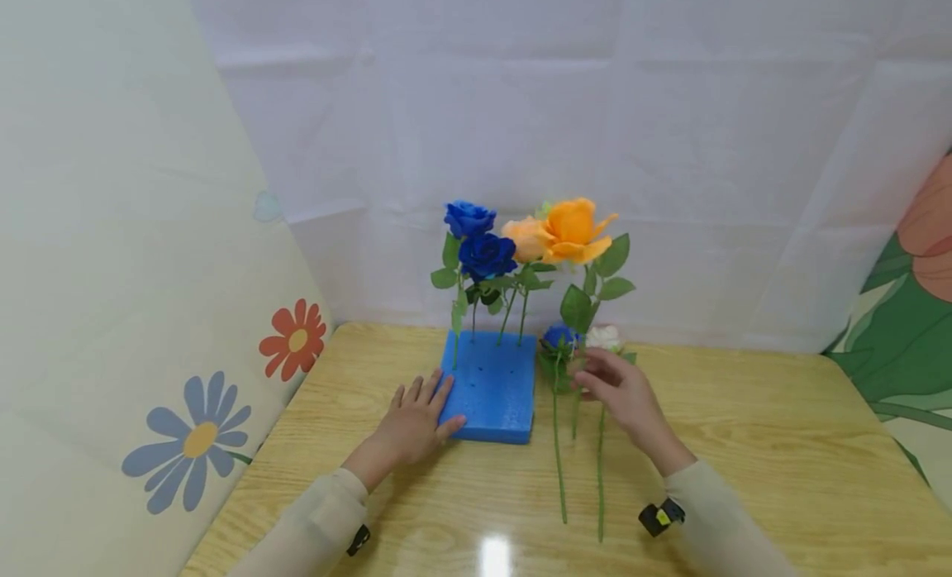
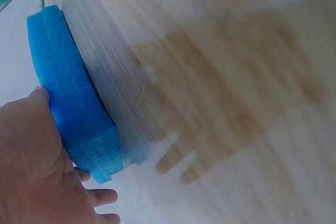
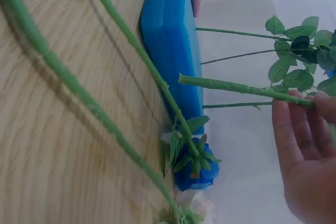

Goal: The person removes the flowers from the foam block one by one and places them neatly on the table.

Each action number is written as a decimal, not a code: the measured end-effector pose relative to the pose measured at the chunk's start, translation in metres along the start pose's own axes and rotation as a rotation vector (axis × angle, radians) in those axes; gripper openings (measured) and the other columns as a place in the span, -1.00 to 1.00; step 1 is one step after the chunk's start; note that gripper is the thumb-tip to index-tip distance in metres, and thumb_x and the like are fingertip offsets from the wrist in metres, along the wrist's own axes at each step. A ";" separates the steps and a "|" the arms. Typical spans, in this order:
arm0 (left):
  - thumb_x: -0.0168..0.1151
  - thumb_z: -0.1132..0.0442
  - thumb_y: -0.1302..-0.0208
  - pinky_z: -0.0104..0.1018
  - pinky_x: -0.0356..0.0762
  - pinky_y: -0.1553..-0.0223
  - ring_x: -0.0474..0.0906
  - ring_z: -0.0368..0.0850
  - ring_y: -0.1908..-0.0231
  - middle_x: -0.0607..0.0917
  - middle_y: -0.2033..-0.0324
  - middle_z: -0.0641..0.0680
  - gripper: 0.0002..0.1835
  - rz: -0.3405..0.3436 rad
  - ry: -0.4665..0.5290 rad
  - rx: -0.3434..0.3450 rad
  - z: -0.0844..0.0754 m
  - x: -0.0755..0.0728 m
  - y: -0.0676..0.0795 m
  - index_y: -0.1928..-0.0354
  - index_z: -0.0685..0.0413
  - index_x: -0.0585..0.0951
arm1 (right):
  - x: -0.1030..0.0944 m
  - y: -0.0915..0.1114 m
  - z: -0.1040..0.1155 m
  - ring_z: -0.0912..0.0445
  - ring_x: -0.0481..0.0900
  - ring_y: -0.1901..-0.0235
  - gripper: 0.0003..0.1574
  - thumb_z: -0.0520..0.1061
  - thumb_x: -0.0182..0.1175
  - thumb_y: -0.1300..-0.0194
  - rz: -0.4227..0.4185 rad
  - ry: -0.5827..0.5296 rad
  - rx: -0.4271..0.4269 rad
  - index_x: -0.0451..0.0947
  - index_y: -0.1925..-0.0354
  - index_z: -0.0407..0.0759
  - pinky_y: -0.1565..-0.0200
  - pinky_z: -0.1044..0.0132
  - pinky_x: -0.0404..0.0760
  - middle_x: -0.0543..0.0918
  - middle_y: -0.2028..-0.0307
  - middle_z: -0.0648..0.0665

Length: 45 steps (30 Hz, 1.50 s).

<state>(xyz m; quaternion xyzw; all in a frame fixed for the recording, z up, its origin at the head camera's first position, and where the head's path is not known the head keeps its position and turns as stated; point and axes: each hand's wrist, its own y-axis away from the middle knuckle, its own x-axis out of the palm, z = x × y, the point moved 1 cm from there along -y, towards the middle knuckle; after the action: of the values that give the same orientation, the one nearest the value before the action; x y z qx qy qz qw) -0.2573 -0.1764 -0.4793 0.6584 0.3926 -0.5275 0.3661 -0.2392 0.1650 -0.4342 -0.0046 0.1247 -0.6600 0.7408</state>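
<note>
A blue foam block (image 1: 494, 395) lies on the table with several artificial roses standing in it. Two are blue roses (image 1: 487, 255); behind them stands a peach rose (image 1: 524, 239). My left hand (image 1: 413, 420) rests on the block's left edge, fingers spread. My right hand (image 1: 621, 393) pinches the stem of an orange rose (image 1: 575, 231) and holds it upright, right of the block. In the right wrist view the cut lower end of that stem (image 3: 226, 85) hangs free, apart from the foam. Small holes show in the block's top.
Right of the block, a blue rose (image 1: 559, 336) and a white rose (image 1: 603, 337) lie on the wooden table (image 1: 744, 445), their stems pointing toward the front. A white cloth (image 1: 476, 106) hangs behind, and a flower-printed sheet (image 1: 149, 271) stands at the left.
</note>
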 end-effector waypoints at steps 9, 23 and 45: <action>-0.15 -0.30 -0.54 0.45 -0.07 -0.41 0.00 0.47 -0.49 0.00 -0.58 0.29 -0.14 0.000 -0.004 0.001 0.000 0.000 0.000 -0.60 0.15 0.07 | -0.019 0.012 -0.008 -0.04 0.73 0.11 -0.45 -0.29 0.24 -0.42 -0.012 -0.014 0.037 0.42 -0.31 -0.39 0.08 0.10 0.73 0.63 0.05 -0.36; -0.18 -0.33 -0.53 0.43 -0.11 -0.43 -0.04 0.44 -0.51 -0.04 -0.59 0.26 -0.13 0.013 0.001 -0.011 0.001 0.002 -0.001 -0.61 0.11 0.03 | -0.042 0.034 -0.017 0.05 0.75 0.19 -0.46 -0.26 0.23 -0.44 -0.052 0.029 0.071 0.42 -0.31 -0.39 0.19 0.22 0.75 0.69 0.14 -0.17; -0.17 -0.32 -0.53 0.42 -0.10 -0.42 -0.04 0.44 -0.51 -0.04 -0.59 0.26 -0.13 0.015 0.002 -0.014 -0.001 0.000 0.001 -0.61 0.12 0.04 | -0.074 0.071 -0.030 0.18 0.74 0.25 -0.33 -0.28 0.23 -0.43 -0.019 0.011 0.157 0.25 -0.38 -0.48 0.24 0.20 0.75 0.71 0.18 -0.13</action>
<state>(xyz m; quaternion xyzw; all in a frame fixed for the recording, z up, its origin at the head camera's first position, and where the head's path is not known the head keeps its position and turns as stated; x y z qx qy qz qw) -0.2558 -0.1765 -0.4792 0.6595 0.3915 -0.5213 0.3743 -0.1824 0.2512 -0.4620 0.0558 0.0764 -0.6747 0.7320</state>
